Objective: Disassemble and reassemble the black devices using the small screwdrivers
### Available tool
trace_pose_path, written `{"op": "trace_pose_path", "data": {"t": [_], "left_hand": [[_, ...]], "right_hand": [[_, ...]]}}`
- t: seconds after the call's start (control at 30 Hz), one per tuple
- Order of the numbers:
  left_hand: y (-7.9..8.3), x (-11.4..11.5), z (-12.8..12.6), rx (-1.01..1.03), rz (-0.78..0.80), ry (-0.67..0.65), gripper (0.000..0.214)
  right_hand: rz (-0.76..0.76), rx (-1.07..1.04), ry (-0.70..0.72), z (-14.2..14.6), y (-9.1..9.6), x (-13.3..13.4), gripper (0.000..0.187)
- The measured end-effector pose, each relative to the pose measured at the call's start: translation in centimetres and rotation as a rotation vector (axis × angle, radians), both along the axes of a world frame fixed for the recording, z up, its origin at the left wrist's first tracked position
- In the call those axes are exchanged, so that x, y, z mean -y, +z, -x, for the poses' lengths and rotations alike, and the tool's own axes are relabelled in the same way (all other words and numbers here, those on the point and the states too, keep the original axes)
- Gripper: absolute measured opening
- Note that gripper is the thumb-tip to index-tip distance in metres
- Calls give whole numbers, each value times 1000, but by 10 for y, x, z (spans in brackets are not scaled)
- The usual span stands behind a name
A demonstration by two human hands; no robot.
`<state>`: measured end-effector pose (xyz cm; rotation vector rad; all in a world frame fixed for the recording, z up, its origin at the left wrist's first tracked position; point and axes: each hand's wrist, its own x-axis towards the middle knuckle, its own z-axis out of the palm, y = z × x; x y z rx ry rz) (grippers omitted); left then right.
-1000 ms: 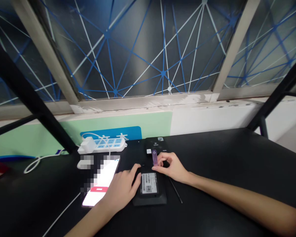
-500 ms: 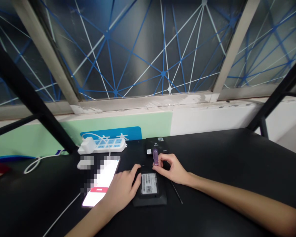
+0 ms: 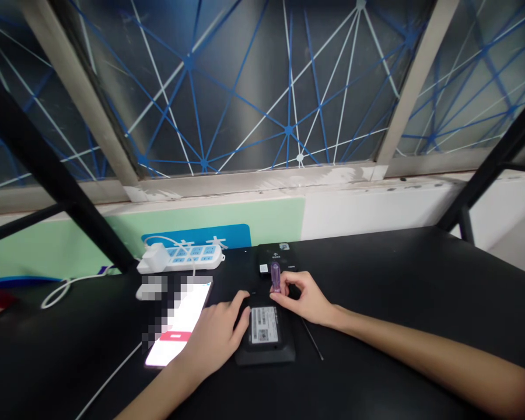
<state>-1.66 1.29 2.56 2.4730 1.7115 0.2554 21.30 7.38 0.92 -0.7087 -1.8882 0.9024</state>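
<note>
A screwdriver with a translucent purple handle [image 3: 275,276] stands upright in my right hand [image 3: 308,297], its handle pinched between thumb and fingers. Its lower end is hidden behind the fingertips, at the far end of a black device [image 3: 287,338]. That device lies on the table with a white printed label [image 3: 265,325] facing up. My left hand [image 3: 219,332] rests along the device's left edge, thumb and index finger apart and touching it; the other fingers are partly hidden. A thin dark rod [image 3: 312,339] lies just right of the device.
A phone with a lit screen [image 3: 168,350] lies beside my left hand. Behind it are a white power strip [image 3: 207,256] with a plugged-in adapter [image 3: 155,258] and white cables. A flat black box [image 3: 284,256] lies beyond the device. Black frame bars [image 3: 87,227] rise at both sides.
</note>
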Motion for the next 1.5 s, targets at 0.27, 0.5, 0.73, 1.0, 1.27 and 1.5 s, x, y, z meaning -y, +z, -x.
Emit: {"op": "trace_pose_path", "data": {"t": [0.27, 0.5, 0.73, 1.0, 1.27, 1.5], "left_hand": [[1, -1, 0, -1, 5, -1, 35], [1, 0, 0, 7, 3, -3, 36], [4, 1, 0, -1, 5, -1, 38], [3, 1, -1, 7, 5, -2, 36], [4, 1, -2, 7, 8, -3, 36], [3, 1, -1, 6, 11, -5, 36]], "right_hand": [[31, -42, -14, 1, 1, 1, 17], [15, -10, -2, -1, 4, 3, 20], [36, -4, 21, -1, 1, 0, 22], [181, -71, 6, 1, -3, -4, 34], [150, -55, 26, 0, -1, -3, 34], [101, -37, 20, 1, -2, -3, 28]]}}
